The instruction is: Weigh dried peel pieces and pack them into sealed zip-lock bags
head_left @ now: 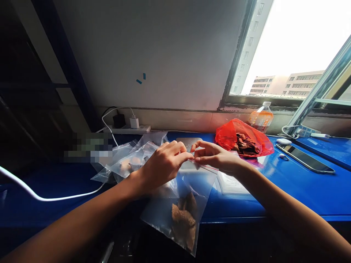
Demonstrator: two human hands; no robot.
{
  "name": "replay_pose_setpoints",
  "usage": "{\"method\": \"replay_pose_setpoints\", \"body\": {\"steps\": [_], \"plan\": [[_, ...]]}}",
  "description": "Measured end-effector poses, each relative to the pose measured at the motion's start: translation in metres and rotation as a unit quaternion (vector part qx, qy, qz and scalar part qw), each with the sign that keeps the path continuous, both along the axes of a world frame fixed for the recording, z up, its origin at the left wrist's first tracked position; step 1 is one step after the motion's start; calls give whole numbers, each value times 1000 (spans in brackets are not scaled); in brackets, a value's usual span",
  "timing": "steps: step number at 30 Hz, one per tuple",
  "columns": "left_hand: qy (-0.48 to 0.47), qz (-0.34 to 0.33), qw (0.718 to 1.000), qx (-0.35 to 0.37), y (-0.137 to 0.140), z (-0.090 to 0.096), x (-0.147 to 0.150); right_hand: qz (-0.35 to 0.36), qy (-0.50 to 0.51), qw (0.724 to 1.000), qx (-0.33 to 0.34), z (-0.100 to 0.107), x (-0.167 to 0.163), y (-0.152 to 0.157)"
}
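Note:
A clear zip-lock bag (203,190) with a red seal line hangs over the front edge of the blue table, several brown dried pieces (184,219) at its bottom. My left hand (168,162) pinches the bag's top edge between thumb and fingers. Close beside it, my right hand (212,155) has its fingers curled and its thumb at the same edge, by the red seal. Behind my left hand lie more clear bags (123,160), some with brownish pieces inside. Partly hidden behind both hands is a flat silvery object (189,140).
An open red plastic bag (226,133) of dark dried pieces sits back right, before an orange drink bottle (261,115). A phone (307,157), an earbud case (284,141) and a white packet (231,183) lie rightward. A white cable (55,199) crosses the left; a power strip (142,129) is behind.

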State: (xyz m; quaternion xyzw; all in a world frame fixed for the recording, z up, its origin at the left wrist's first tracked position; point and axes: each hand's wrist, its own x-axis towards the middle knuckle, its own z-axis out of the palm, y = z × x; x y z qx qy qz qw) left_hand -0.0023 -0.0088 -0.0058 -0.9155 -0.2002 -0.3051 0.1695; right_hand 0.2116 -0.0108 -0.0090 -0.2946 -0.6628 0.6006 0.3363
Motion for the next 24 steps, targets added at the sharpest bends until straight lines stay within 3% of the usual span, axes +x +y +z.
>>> {"method": "replay_pose_setpoints", "body": {"steps": [10,16,24], "plan": [[-33,-12,999,-15,2,-2,2,-23,-24,997,68,-3,1,4],[-18,-12,999,-33,1,-2,3,0,-11,998,68,-7,-4,3],[-19,-18,999,-35,0,-1,3,-27,16,997,66,-8,-8,3]]}}
